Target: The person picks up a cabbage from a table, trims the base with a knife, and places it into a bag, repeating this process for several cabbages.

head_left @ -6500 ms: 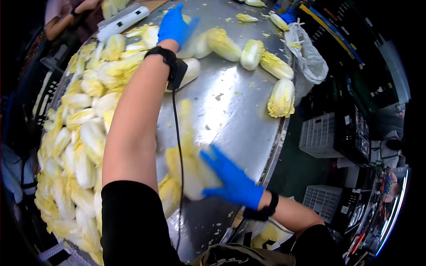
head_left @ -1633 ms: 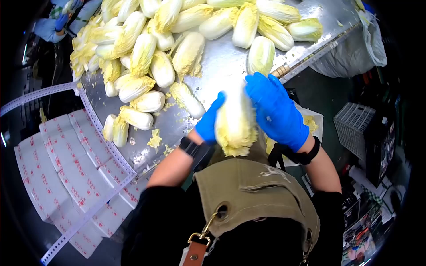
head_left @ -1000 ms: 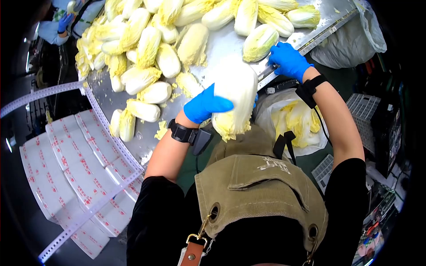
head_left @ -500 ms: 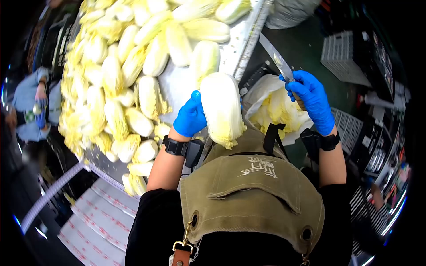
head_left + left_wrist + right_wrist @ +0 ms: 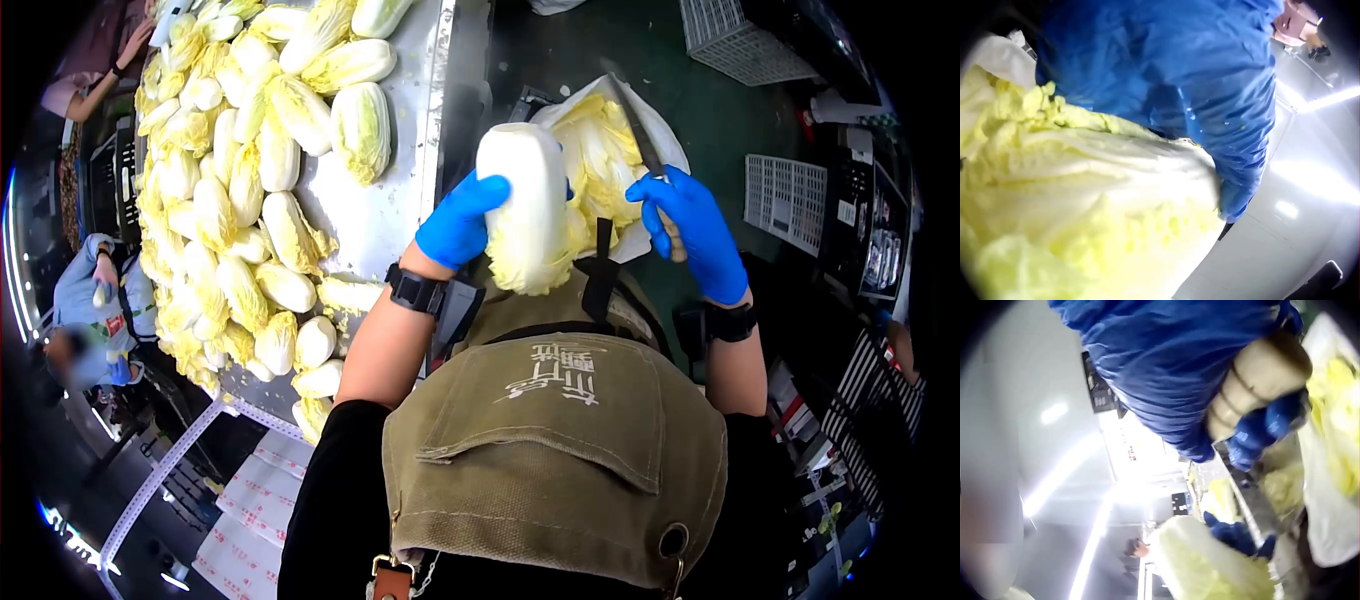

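Note:
In a blue glove, my left hand [image 5: 458,222] grips a white cabbage [image 5: 525,200] from its left side, thumb across the front; its leafy yellow end points down toward the apron. The left wrist view shows the gloved left hand [image 5: 1166,75] against the cabbage leaves [image 5: 1097,206]. My right hand [image 5: 700,232], also gloved, holds a knife [image 5: 637,128] by its handle, blade pointing up and apart from the cabbage. In the right wrist view the fingers of the right hand [image 5: 1166,369] curl round the pale ringed handle [image 5: 1260,378].
Many cabbages [image 5: 240,190] are piled on the metal table [image 5: 400,185] at the left. Behind the held cabbage a white bag [image 5: 655,135] contains yellow leaves [image 5: 595,145]. Crates [image 5: 785,200] stand on the right, boxes [image 5: 250,500] at lower left. Other people are at the far left.
The view has turned, so the table sits further left. The held cabbage and the knife now appear in front of the leaf bag. Earlier, my right hand took up the knife at the table edge.

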`<control>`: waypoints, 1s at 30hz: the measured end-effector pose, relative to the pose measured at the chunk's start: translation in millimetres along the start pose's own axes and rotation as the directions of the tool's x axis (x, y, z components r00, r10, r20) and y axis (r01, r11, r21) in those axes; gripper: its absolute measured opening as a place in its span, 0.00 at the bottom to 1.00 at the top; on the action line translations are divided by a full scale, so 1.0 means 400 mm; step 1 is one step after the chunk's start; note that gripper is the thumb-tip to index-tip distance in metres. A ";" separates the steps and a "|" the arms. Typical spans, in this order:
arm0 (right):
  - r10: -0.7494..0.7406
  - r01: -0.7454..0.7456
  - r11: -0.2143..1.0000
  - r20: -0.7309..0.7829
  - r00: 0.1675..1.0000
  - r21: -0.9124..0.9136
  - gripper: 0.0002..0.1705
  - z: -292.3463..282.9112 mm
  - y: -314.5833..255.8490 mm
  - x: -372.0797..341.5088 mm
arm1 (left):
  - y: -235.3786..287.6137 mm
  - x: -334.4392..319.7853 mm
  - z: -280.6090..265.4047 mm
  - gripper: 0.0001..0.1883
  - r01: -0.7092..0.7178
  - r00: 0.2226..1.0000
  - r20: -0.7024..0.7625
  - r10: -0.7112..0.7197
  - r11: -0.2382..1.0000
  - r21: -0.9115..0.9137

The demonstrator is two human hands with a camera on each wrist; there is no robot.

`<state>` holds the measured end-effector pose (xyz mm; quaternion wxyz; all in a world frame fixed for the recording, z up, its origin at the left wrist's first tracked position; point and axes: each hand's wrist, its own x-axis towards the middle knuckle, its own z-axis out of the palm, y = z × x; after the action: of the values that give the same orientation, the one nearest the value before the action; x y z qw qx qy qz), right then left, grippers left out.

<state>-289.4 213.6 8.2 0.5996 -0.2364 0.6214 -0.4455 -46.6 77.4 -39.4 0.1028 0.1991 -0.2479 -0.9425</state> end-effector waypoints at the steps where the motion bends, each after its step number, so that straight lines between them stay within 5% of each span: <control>1: -0.115 0.086 0.974 -0.128 0.985 -0.212 0.14 -0.002 0.038 0.002 | -0.014 0.005 0.009 0.44 -0.026 0.999 -0.033 0.029 0.995 0.099; 2: -0.250 0.136 0.896 -0.228 0.941 -0.423 0.14 -0.001 0.060 -0.001 | -0.020 0.016 0.019 0.41 -0.041 0.997 -0.048 0.053 0.972 0.231; 3: -0.114 0.007 0.929 -0.270 0.956 -0.370 0.14 -0.015 0.056 -0.020 | -0.023 0.023 0.037 0.40 -0.048 0.994 -0.079 0.077 0.946 0.319; 7: -0.321 0.184 0.669 -0.057 0.946 -0.721 0.12 -0.018 0.016 -0.095 | -0.038 0.039 0.097 0.37 -0.006 0.987 -0.136 0.085 0.865 0.502; 10: -0.404 0.326 0.504 0.115 0.907 -0.800 0.12 -0.043 0.016 -0.103 | -0.058 0.067 0.117 0.31 -0.120 0.988 0.008 0.156 0.725 0.678; 13: -0.365 0.358 0.430 0.203 0.909 -0.829 0.10 -0.064 0.025 -0.104 | -0.085 0.070 0.133 0.27 -0.105 0.980 -0.027 0.199 0.622 0.776; 24: -0.229 0.312 0.400 0.235 0.945 -0.862 0.09 -0.088 0.068 -0.097 | -0.157 0.074 0.116 0.33 -0.007 0.983 -0.098 0.153 0.571 0.821; 30: -0.237 0.296 0.434 0.209 0.949 -0.851 0.09 -0.095 0.110 -0.084 | -0.188 0.077 0.092 0.36 0.069 0.981 -0.168 0.095 0.640 0.765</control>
<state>-309.3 273.3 -15.0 0.3352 -0.6155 0.6975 -0.1491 -97.1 148.4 -58.4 0.0391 0.3125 -0.6144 -0.7234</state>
